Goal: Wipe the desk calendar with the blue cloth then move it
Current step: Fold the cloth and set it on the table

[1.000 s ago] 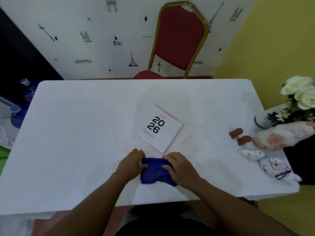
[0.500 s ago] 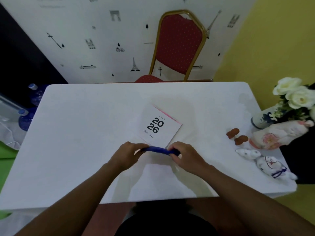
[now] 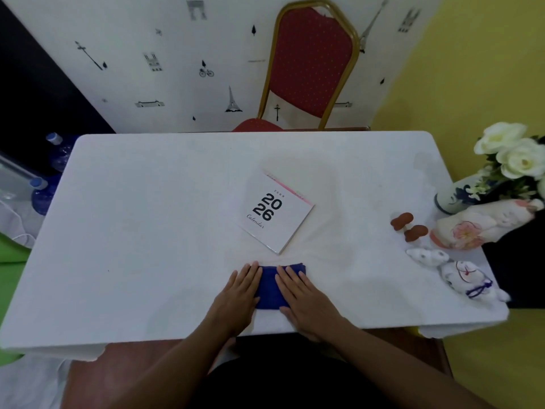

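The white desk calendar [image 3: 275,212], printed "2026", lies flat and turned at an angle in the middle of the white table [image 3: 147,231]. The blue cloth [image 3: 269,286] lies folded on the table just in front of the calendar's near corner, apart from it. My left hand [image 3: 239,293] rests flat on the cloth's left edge. My right hand [image 3: 303,296] lies flat over its right part. Both palms press down with fingers straight, neither gripping. Only the strip of cloth between the hands and its far right corner show.
Two small brown mushroom figures [image 3: 408,225], a pale flowered figurine [image 3: 477,225], white cat figurines [image 3: 460,273] and a vase of white flowers [image 3: 454,196] crowd the table's right edge. A red chair [image 3: 309,63] stands behind the far edge. Blue water bottles [image 3: 44,187] stand left.
Both hands lifted the cloth and stretched it out near the calendar, then laid it back down folded. They now press flat on it instead of pinching it.
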Available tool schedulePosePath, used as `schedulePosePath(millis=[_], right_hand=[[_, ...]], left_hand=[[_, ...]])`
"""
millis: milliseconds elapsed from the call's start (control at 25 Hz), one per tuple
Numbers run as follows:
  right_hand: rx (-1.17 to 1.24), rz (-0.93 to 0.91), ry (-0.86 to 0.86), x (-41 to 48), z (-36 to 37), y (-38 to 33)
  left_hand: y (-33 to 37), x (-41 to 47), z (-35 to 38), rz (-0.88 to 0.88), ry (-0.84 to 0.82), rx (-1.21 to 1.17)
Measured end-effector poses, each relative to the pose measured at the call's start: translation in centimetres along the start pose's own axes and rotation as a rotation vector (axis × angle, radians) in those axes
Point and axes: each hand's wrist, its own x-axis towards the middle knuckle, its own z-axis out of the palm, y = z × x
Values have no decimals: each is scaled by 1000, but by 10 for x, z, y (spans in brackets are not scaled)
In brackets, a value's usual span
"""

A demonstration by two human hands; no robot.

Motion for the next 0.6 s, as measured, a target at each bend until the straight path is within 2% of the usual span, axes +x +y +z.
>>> schedulePosePath(millis=[160, 280, 400, 600], right_hand=[[-5, -8, 4, 3, -3, 1], [121, 39, 124, 10, -11, 3], [270, 273, 263, 32, -33, 12], [346, 521, 194, 80, -65, 21]], left_hand=[[-5, 1, 3, 0, -23, 49], [-18, 12, -10, 11, 29, 19], [-34, 39, -38, -87, 120, -91], [-65, 96, -87, -205, 143, -211]])
